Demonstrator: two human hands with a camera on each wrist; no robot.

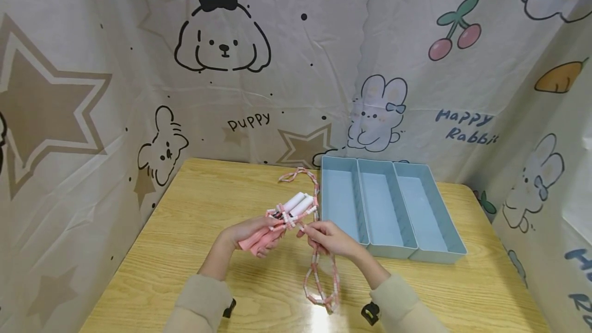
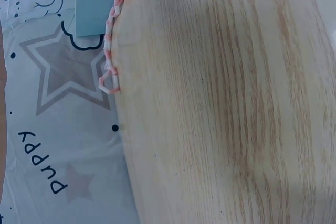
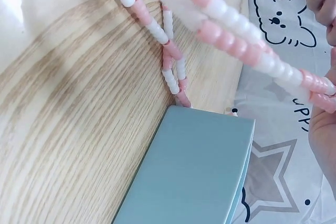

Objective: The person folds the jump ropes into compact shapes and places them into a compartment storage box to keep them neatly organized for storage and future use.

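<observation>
A pair of straight cylindrical handles (image 1: 260, 241), pink at one end and white at the other, is gripped in the left hand (image 1: 241, 230) at the centre of the head frame. Their long axis is slanted from lower left to upper right, with the white ends pointed away from the wrist. The cord of pink and white tubular beads (image 1: 316, 186) is wrapped across their middle, just to the right of the left fingers; the right hand (image 1: 330, 238) is placed right beside that crossing, at its lower right, where a strand seems to be pinched, though the fingertips are partly hidden. The loose cord is trailed in a small loop toward the upper centre and in a longer one toward the lower centre, both on the yellow wood-grain table (image 1: 199, 194). Ridged beads are shown in the right wrist view.
</observation>
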